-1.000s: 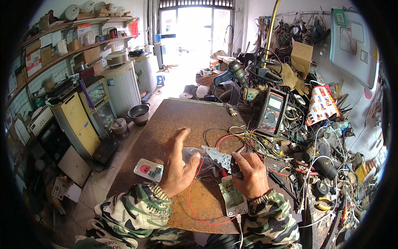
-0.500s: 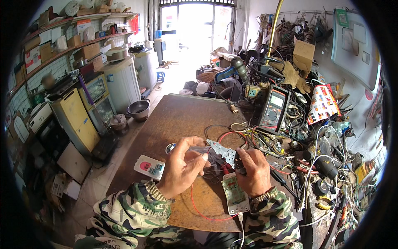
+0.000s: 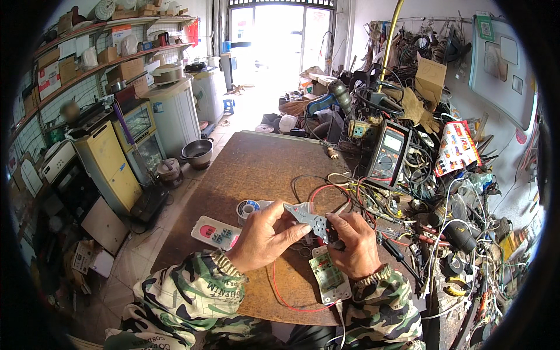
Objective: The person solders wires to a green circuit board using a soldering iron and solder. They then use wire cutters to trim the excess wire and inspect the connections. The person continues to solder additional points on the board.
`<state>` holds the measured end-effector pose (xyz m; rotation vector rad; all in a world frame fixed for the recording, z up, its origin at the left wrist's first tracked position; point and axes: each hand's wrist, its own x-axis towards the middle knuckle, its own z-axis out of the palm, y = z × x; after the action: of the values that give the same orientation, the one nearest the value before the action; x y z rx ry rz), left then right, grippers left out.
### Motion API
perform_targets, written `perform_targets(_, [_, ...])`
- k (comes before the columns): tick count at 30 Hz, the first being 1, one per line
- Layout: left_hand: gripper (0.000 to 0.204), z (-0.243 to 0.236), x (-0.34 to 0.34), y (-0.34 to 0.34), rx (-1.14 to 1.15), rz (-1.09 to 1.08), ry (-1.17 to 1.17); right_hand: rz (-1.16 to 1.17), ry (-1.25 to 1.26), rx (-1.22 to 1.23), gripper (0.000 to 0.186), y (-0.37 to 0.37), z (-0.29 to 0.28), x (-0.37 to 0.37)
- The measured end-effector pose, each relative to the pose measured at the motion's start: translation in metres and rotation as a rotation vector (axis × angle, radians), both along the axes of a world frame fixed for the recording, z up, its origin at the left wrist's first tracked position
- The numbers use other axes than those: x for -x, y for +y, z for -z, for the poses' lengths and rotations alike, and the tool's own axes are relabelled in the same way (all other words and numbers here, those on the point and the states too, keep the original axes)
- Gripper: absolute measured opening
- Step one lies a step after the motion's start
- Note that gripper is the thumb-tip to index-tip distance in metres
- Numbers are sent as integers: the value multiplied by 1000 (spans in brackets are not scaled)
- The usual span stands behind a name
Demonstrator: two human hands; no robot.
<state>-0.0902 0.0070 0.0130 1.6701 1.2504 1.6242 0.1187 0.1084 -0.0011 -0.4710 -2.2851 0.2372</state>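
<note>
My right hand (image 3: 354, 245) grips a grey metal wire stripper (image 3: 317, 224). My left hand (image 3: 265, 233) is closed at the tool's jaws, pinching the end of a thin red wire (image 3: 277, 290); the exact wire end is hidden by fingers and tool. The red wire loops down to an opened white casing with a green circuit board (image 3: 325, 271) just below my right hand. A white plastic cover (image 3: 211, 232) with a pink patch lies left of my left hand. A round spool (image 3: 247, 207) sits behind that hand.
A multimeter (image 3: 388, 151) stands at the back right of the wooden table (image 3: 256, 163), amid tangled cables (image 3: 367, 198), pliers (image 3: 455, 287), tools and boxes. Appliances (image 3: 108, 169), a pot (image 3: 196, 157) and shelves line the left. A bright doorway is ahead.
My left fingers have moved from raised and apart to closed at the stripper's jaws. My right hand and the stripper moved slightly right. The spool has come into sight behind my left hand.
</note>
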Motion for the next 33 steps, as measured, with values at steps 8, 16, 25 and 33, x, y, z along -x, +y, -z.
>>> perform_targets(8, [24, -1, 0, 1, 12, -79, 88, -35, -3, 122, 63, -2, -2, 1])
perform_targets(16, [26, 9, 2, 5, 106, 53, -134, 119, 202, 254, 54, -4, -17, 3])
perform_targets(25, [20, 7, 7, 5, 220, 134, -408, 338, 84, 144, 53, 17, 1, -6])
perform_targets(33, [19, 8, 13, 7, 229, 92, -455, 171, -34, -9, 55, 13, 1, -5])
